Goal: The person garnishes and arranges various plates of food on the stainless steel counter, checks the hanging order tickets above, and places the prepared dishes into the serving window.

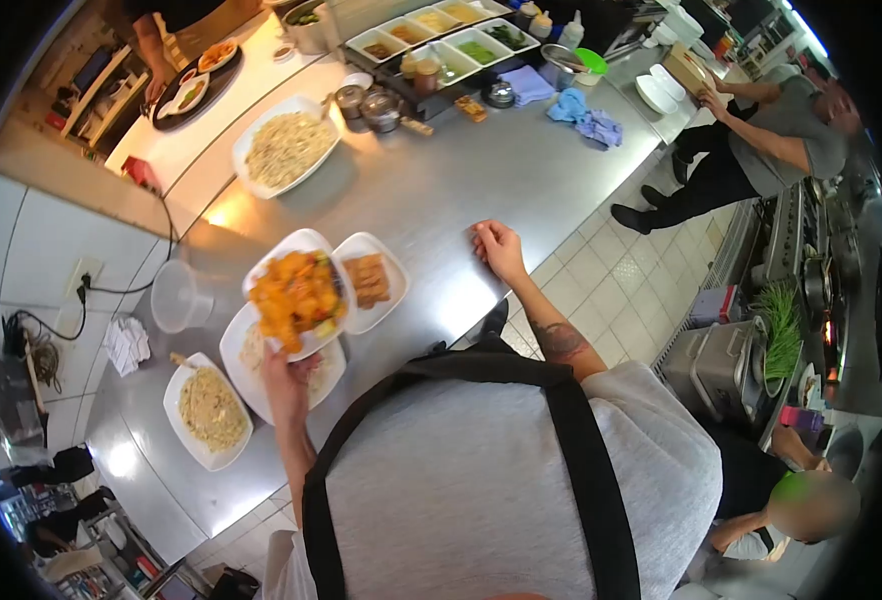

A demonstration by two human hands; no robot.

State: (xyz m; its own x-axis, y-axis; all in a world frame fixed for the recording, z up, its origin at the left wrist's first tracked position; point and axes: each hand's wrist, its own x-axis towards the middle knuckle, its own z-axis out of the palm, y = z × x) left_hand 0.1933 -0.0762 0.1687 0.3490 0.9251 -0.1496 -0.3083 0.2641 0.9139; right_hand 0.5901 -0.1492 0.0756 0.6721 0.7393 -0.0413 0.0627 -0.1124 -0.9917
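Head view: five white plates [376, 282]

Viewpoint: the single head camera sat high on the wearer and looked steeply down over the grey shirt and black apron straps [581, 450].
Facing: it pointed across the steel counter [441, 190] toward the far serving pass.
Closeness: the chest filled the bottom edge; the counter lay close below.
Lens: a fisheye bent everything, with black corners ringing the picture.
Overlap: only one view, nothing shared.
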